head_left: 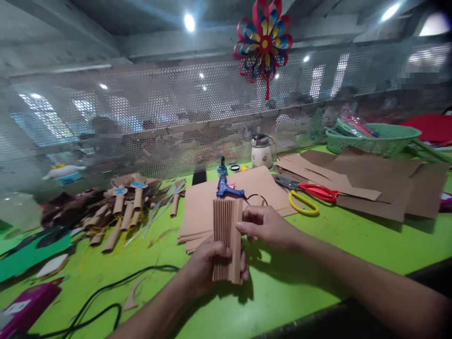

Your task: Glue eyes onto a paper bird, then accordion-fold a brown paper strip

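A block of accordion-pleated brown kraft paper [223,219] stands upright in front of me, its many narrow folds running lengthwise. My left hand [212,259] is wrapped around its lower half, thumb across the folds and fingertips showing past the right edge. At the upper right edge, the thumb and fingers of my right hand [263,225] pinch the outermost fold. Just behind the pleats, a blue glue gun [228,188] lies on a stack of flat brown paper sheets [197,212].
Scissors [307,193] with red and yellow handles lie to the right, near more brown sheets [374,174] and a green basket [384,136]. Rolled paper pieces [120,226] are heaped at left. A black cable [141,270] crosses the green table [282,296]. A white jar [261,153] stands behind.
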Demonstrator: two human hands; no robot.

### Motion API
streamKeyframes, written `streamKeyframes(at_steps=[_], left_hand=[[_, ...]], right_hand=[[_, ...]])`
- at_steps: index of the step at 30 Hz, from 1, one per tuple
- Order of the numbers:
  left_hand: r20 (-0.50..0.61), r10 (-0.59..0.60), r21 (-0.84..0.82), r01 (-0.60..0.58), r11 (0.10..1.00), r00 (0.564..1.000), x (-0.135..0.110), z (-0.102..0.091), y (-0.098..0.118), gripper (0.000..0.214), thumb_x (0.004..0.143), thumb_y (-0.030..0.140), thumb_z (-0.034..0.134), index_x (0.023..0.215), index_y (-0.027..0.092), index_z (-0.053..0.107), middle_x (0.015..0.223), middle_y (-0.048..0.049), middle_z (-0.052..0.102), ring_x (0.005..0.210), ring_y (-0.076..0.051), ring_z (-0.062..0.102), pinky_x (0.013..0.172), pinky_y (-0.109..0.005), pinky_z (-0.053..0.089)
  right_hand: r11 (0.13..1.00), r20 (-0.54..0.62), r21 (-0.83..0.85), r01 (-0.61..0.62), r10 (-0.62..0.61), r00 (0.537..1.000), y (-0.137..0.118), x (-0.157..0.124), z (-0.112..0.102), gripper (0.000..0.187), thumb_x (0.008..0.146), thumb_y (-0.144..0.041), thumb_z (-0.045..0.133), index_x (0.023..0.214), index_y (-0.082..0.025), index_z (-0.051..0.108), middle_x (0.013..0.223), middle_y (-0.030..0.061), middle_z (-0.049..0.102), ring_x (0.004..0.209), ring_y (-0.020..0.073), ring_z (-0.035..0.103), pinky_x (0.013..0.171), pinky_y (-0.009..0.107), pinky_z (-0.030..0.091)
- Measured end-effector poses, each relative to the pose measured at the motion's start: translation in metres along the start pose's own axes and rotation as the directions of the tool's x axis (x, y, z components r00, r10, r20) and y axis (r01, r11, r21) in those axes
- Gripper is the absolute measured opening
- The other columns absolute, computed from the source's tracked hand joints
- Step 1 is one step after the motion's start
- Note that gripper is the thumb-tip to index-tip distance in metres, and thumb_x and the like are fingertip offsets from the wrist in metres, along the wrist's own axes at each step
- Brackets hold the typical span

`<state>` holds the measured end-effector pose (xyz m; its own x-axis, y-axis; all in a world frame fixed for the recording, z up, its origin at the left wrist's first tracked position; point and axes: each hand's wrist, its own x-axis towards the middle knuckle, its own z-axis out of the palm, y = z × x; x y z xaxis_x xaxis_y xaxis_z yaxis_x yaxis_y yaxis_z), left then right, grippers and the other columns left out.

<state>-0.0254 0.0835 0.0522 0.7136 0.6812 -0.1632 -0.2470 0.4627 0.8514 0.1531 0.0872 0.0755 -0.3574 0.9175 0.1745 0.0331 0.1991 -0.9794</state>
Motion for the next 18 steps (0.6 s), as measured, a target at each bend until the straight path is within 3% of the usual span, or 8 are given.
streamKeyframes(at_steps=[2, 4, 6, 8, 9, 11, 14, 18], left_hand=[[-0.125, 0.037, 0.038, -0.032, 0.999, 0.991, 0.001, 0.002, 0.002, 0.018, 0.066, 0.017, 0.048, 0.080, 0.009, 0.056, 0.065, -0.0104, 0.064, 0.058, -0.022, 0.062, 0.052, -0.031, 0.048], [-0.270, 0.091, 0.080, -0.072, 0.994, 0.959, 0.004, 0.002, 0.005, 0.016, 0.067, 0.016, 0.050, 0.080, 0.008, 0.057, 0.066, -0.0113, 0.064, 0.060, -0.021, 0.062, 0.053, -0.031, 0.050], [-0.403, 0.188, 0.128, -0.148, 0.981, 0.896, 0.008, 0.000, 0.008, 0.015, 0.065, 0.014, 0.053, 0.079, 0.008, 0.058, 0.067, -0.0107, 0.064, 0.061, -0.020, 0.062, 0.055, -0.031, 0.051], [-0.496, 0.300, 0.182, -0.240, 0.953, 0.815, 0.011, -0.003, 0.011, 0.018, 0.063, 0.012, 0.055, 0.080, 0.009, 0.058, 0.066, -0.0087, 0.064, 0.060, -0.019, 0.062, 0.056, -0.029, 0.052], [-0.520, 0.347, 0.205, -0.281, 0.938, 0.780, 0.013, -0.005, 0.012, 0.020, 0.062, 0.011, 0.056, 0.081, 0.009, 0.058, 0.066, -0.0078, 0.065, 0.060, -0.018, 0.062, 0.056, -0.029, 0.053], [-0.532, 0.396, 0.230, -0.323, 0.918, 0.748, 0.015, -0.008, 0.014, 0.024, 0.062, 0.012, 0.056, 0.085, 0.009, 0.058, 0.067, -0.0072, 0.065, 0.060, -0.018, 0.062, 0.057, -0.028, 0.053], [-0.507, 0.403, 0.235, -0.328, 0.915, 0.762, 0.016, -0.010, 0.015, 0.026, 0.062, 0.013, 0.056, 0.089, 0.009, 0.057, 0.069, -0.0083, 0.066, 0.060, -0.018, 0.062, 0.058, -0.029, 0.054], [-0.488, 0.363, 0.265, -0.261, 0.928, 0.794, 0.017, -0.014, 0.012, 0.025, 0.063, 0.014, 0.056, 0.087, 0.009, 0.057, 0.069, -0.0094, 0.066, 0.060, -0.018, 0.062, 0.056, -0.028, 0.053]], right_hand=[[0.997, -0.079, -0.075, 0.025, -0.030, 0.996, 0.005, 0.003, -0.007, 0.032, 0.081, -0.044, 0.057, 0.070, -0.014, 0.055, 0.060, -0.0015, 0.051, 0.054, 0.0093, 0.047, 0.052, 0.022, 0.038], [0.973, -0.271, -0.224, 0.049, -0.111, 0.956, 0.013, 0.010, -0.023, 0.036, 0.083, -0.048, 0.051, 0.068, -0.015, 0.055, 0.058, -0.0017, 0.050, 0.054, 0.0103, 0.045, 0.052, 0.023, 0.036], [0.885, -0.479, -0.466, 0.019, -0.270, 0.836, 0.024, 0.019, -0.046, 0.036, 0.084, -0.045, 0.049, 0.065, -0.015, 0.056, 0.057, -0.0012, 0.049, 0.056, 0.0115, 0.043, 0.054, 0.024, 0.035], [0.743, -0.555, -0.661, -0.103, -0.393, 0.733, 0.035, 0.027, -0.069, 0.031, 0.082, -0.039, 0.051, 0.065, -0.015, 0.059, 0.061, 0.0012, 0.053, 0.059, 0.0134, 0.045, 0.058, 0.025, 0.035], [0.684, -0.571, -0.709, -0.174, -0.410, 0.711, 0.040, 0.031, -0.079, 0.029, 0.082, -0.037, 0.052, 0.067, -0.014, 0.061, 0.064, 0.0027, 0.056, 0.061, 0.0141, 0.047, 0.060, 0.026, 0.035], [0.598, -0.568, -0.748, -0.286, -0.355, 0.742, 0.049, 0.038, -0.091, 0.033, 0.081, -0.041, 0.052, 0.073, -0.012, 0.066, 0.068, 0.0058, 0.061, 0.063, 0.0157, 0.050, 0.060, 0.027, 0.035], [0.557, -0.558, -0.757, -0.342, -0.280, 0.781, 0.058, 0.046, -0.092, 0.046, 0.079, -0.052, 0.053, 0.087, -0.010, 0.070, 0.071, 0.0088, 0.064, 0.064, 0.0180, 0.054, 0.061, 0.028, 0.037], [0.652, -0.546, -0.715, -0.254, -0.293, 0.785, 0.064, 0.056, -0.084, 0.040, 0.074, -0.049, 0.059, 0.081, -0.012, 0.072, 0.071, 0.0084, 0.065, 0.067, 0.0186, 0.055, 0.061, 0.028, 0.039]])
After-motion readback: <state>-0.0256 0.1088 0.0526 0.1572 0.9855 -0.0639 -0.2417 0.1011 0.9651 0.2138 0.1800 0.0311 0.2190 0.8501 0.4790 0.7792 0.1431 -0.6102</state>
